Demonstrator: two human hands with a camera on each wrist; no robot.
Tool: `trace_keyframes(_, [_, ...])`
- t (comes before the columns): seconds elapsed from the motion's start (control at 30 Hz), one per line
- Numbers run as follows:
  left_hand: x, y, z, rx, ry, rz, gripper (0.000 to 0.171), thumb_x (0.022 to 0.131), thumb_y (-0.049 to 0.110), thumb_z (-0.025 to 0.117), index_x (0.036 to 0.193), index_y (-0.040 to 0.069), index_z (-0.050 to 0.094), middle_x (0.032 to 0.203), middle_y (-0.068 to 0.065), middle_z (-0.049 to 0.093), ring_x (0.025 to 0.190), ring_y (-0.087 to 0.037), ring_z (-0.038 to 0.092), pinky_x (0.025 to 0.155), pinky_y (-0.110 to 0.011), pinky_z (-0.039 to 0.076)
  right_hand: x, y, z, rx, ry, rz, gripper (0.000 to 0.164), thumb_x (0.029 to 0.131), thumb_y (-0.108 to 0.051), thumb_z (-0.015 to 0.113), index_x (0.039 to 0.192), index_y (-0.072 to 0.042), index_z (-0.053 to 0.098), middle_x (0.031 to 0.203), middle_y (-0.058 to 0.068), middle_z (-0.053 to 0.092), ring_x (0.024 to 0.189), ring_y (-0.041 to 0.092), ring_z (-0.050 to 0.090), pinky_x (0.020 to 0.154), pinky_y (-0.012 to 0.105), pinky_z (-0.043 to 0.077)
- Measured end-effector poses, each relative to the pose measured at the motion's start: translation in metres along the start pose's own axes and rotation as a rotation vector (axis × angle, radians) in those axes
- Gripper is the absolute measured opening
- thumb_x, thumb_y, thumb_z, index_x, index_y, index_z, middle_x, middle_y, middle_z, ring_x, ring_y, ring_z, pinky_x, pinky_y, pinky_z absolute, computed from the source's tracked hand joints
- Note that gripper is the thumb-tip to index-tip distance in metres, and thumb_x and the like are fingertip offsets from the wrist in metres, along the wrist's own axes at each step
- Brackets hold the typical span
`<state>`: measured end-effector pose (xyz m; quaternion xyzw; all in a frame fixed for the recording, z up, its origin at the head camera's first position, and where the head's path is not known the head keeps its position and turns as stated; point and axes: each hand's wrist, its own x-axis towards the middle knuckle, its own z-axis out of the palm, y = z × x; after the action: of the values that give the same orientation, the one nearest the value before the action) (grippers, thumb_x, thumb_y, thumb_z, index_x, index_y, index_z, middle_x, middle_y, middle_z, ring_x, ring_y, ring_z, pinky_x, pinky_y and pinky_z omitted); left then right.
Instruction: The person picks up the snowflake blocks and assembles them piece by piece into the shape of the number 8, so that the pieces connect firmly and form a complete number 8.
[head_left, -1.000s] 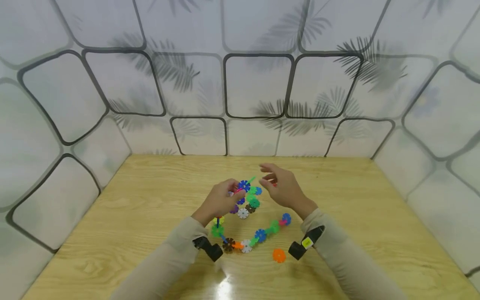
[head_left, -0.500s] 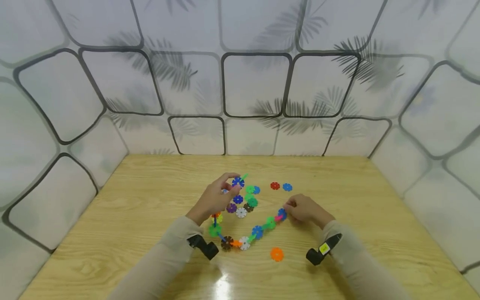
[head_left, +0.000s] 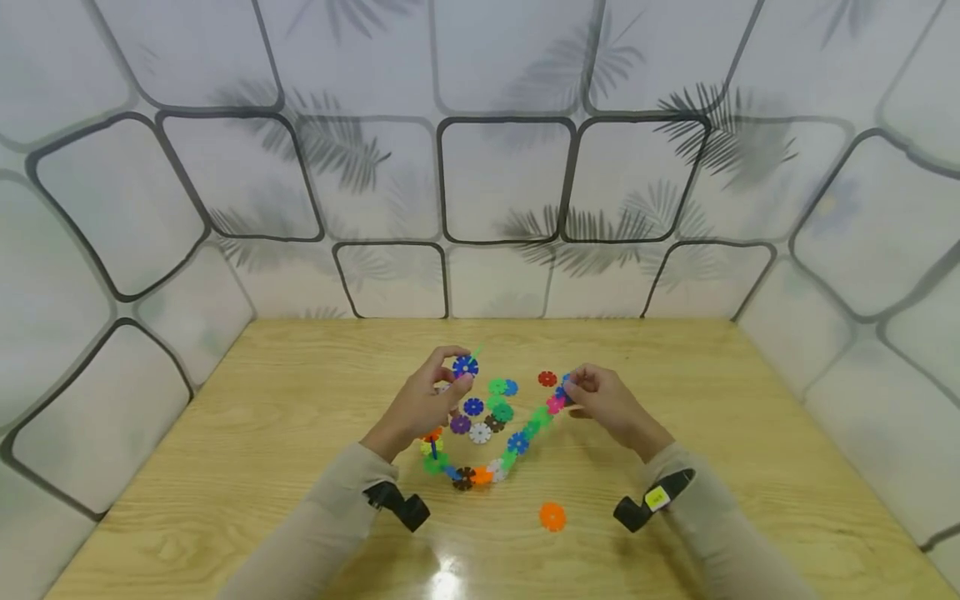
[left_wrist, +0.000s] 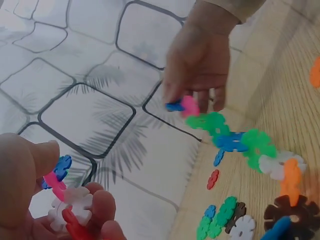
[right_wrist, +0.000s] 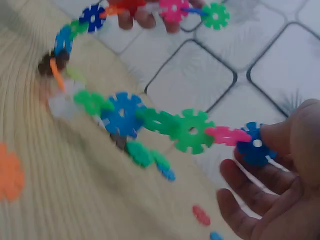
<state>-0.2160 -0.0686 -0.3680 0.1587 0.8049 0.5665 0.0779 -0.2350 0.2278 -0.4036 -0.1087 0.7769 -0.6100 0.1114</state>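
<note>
A chain of notched plastic snowflake discs (head_left: 517, 442) in many colours hangs between my two hands, sagging in the middle. My left hand (head_left: 416, 407) grips its left end. In the left wrist view a white disc (left_wrist: 82, 200) and a red disc (left_wrist: 75, 225) lie among those fingers, with a pink disc (left_wrist: 54, 184) beside them. A dark blue disc (head_left: 465, 367) and a green one stick out past the fingertips. On the other side my right hand (head_left: 618, 415) pinches the blue end disc (right_wrist: 254, 153), which joins a pink disc (right_wrist: 226, 135).
Several loose discs lie on the wooden table (head_left: 300, 500) between the hands, among them a white disc (head_left: 480, 432), a purple disc (head_left: 461, 424) and a red disc (head_left: 547, 379). An orange disc (head_left: 552, 517) lies nearer the front. A patterned backdrop (head_left: 502, 183) stands behind.
My right hand came down from the back to the chain's right end, took the blue end disc and raised it. The left hand moved slightly left, keeping its hold.
</note>
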Motion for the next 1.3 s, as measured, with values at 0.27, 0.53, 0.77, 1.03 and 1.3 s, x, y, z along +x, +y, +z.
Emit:
trace_keyframes(0.27, [0.002, 0.010, 0.010, -0.025, -0.042, 0.088, 0.032, 0.101, 0.019, 0.054, 0.132, 0.020, 0.045, 0.104, -0.015, 0.052, 0.078, -0.025, 0.063, 0.065, -0.044, 0.055, 0.008, -0.045, 0.022, -0.016, 0.082, -0.259, 0.013, 0.101, -0.007, 0.050, 0.101, 0.006, 0.051, 0.108, 0.025, 0.062, 0.094, 0.027, 0.065, 0.080, 0.032, 0.055])
trace_keyframes(0.53, [0.005, 0.010, 0.017, 0.013, -0.073, 0.150, 0.027, 0.101, 0.024, 0.054, 0.126, 0.014, 0.050, 0.102, -0.012, 0.056, 0.076, -0.032, 0.061, 0.057, -0.046, 0.053, 0.012, -0.060, 0.041, -0.075, 0.115, -0.408, 0.012, 0.099, -0.006, 0.056, 0.099, 0.006, 0.060, 0.092, 0.022, 0.067, 0.069, 0.022, 0.061, 0.060, 0.028, 0.048])
trace_keyframes(0.77, [0.004, 0.008, 0.018, 0.101, -0.024, 0.233, 0.025, 0.102, 0.024, 0.051, 0.122, 0.009, 0.056, 0.084, -0.009, 0.058, 0.063, -0.028, 0.058, 0.049, -0.031, 0.050, 0.014, -0.062, 0.052, -0.141, 0.113, -0.444, 0.019, 0.100, -0.009, 0.055, 0.103, 0.004, 0.068, 0.085, 0.013, 0.065, 0.066, 0.031, 0.056, 0.056, 0.029, 0.046])
trace_keyframes(1.03, [0.003, 0.006, 0.018, 0.140, 0.041, 0.259, 0.021, 0.101, 0.022, 0.054, 0.117, 0.009, 0.060, 0.090, -0.013, 0.063, 0.057, -0.016, 0.058, 0.048, -0.031, 0.052, 0.014, -0.064, 0.057, -0.220, 0.130, -0.459, 0.021, 0.099, -0.009, 0.057, 0.107, 0.003, 0.071, 0.087, 0.013, 0.069, 0.065, 0.025, 0.057, 0.055, 0.026, 0.045])
trace_keyframes(1.3, [0.002, 0.006, 0.017, 0.252, 0.091, 0.374, 0.019, 0.099, 0.016, 0.058, 0.112, 0.004, 0.062, 0.081, -0.011, 0.066, 0.045, -0.012, 0.054, 0.044, -0.026, 0.046, 0.014, -0.062, 0.057, -0.202, 0.100, -0.496, 0.018, 0.098, -0.003, 0.057, 0.103, 0.006, 0.071, 0.093, 0.015, 0.071, 0.074, 0.018, 0.064, 0.066, 0.027, 0.053])
